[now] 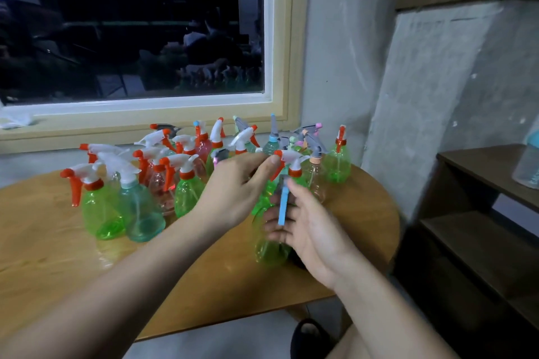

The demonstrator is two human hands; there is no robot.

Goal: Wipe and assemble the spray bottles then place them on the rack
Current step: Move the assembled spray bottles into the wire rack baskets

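Note:
My right hand [315, 230] grips a clear green spray bottle [268, 251] just above the round wooden table [52, 265], fingers wrapped round its body. The bottle's grey sprayer head [284, 181] has a blue trigger [282, 207] hanging down over my fingers. My left hand [236, 189] reaches in from the left, thumb and fingers curled together at the top of that head; the contact itself is mostly hidden. Behind stands a crowd of several assembled spray bottles [137, 207], green, teal and pink, with white, orange and grey heads.
A dark wooden rack [481, 221] stands to the right of the table, with a pale bottle [528, 166] on its top shelf. A white cloth [14, 121] lies on the window sill at the far left. A dark shoe [309, 335] shows below the table's front edge.

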